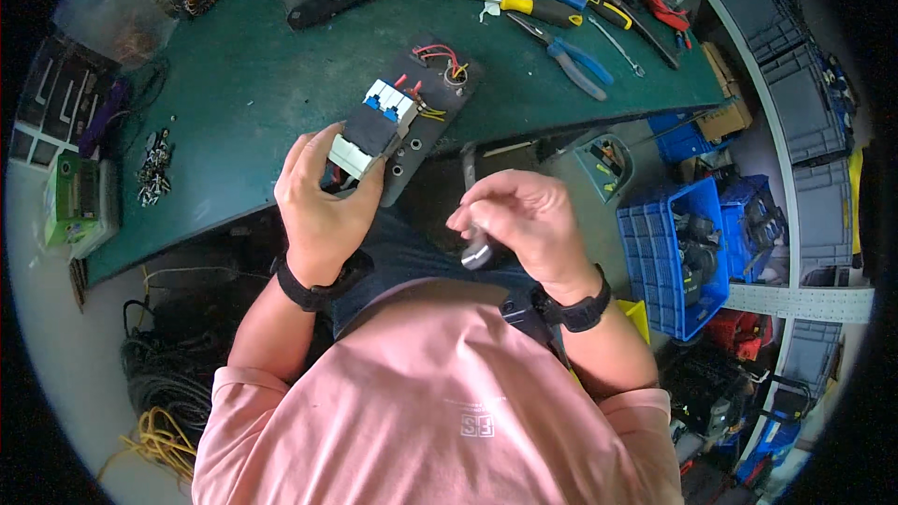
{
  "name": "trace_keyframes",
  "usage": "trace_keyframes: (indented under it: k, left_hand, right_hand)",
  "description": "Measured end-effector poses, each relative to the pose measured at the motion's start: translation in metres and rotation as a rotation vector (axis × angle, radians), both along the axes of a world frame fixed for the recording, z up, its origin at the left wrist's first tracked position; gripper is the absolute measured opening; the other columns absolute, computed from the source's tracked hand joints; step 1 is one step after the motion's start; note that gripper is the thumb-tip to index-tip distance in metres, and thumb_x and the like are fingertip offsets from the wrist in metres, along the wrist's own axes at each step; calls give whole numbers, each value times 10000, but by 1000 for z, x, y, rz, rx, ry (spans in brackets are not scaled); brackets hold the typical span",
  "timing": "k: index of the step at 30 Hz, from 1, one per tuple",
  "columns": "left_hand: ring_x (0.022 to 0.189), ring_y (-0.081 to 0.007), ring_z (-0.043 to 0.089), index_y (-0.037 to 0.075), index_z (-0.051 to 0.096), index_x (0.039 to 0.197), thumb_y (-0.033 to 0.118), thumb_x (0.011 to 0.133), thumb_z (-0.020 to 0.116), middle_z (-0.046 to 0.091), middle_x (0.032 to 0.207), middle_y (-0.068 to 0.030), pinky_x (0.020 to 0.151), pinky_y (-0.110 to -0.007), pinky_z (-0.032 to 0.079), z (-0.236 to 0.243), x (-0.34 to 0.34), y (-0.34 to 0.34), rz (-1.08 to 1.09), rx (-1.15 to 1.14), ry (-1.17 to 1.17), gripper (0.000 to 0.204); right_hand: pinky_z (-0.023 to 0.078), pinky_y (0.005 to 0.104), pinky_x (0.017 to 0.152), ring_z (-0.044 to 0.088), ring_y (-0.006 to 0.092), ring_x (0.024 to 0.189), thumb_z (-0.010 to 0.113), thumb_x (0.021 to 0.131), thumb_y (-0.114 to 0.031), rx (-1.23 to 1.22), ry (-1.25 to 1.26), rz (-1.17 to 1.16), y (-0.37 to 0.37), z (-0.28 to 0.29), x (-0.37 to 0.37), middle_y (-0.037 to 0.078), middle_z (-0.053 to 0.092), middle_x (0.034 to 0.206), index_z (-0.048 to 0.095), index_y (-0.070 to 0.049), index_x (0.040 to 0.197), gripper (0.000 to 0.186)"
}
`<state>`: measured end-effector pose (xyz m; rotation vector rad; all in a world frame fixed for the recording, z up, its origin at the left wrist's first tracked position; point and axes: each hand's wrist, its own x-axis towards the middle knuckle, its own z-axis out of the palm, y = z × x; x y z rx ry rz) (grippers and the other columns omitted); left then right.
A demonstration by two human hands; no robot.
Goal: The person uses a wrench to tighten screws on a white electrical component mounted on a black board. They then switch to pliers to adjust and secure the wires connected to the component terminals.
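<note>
My left hand [325,201] grips a white and black circuit breaker [374,127] with two blue levers, fingers on one side and thumb on the other. The breaker lies on a long dark plate [438,117] with red and yellow wires and several round metal fittings, at the front edge of the green bench. To the right of the plate, off the bench edge, my right hand [524,224] is closed round a metal tool [478,254] with a shiny rounded end. Its darker shaft sticks up beyond the fingers; blur and the hand hide its exact kind.
On the green bench [243,65] lie pliers [566,61], a yellow-handled screwdriver [524,7], a thin wrench [617,47] and a pile of small screws [153,168]. A blue crate [655,266] stands at the right beside shelving. Coiled cables [173,374] lie at the lower left.
</note>
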<state>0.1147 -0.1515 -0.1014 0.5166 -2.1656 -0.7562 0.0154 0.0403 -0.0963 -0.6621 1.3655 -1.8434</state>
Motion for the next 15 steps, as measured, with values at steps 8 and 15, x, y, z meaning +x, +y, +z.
trace_keyframes:
  k: [8,15]
  left_hand:
    - [782,-267,608,-52,624,1014,76,671,758,608,845,-141,734,-331,478,0,0,0,10,-9,-13,389]
    - [799,-287,610,-45,619,1017,82,668,751,609,859,-147,751,-339,481,-1,-1,-1,11,-21,-32,393]
  right_hand:
    - [505,184,648,597,35,718,723,808,-18,72,133,-77,-9,-5,13,-8,634,773,636,-24,863,103]
    - [454,195,521,544,47,586,603,877,31,170,69,5,-11,-3,15,-3,571,759,539,-31,895,91]
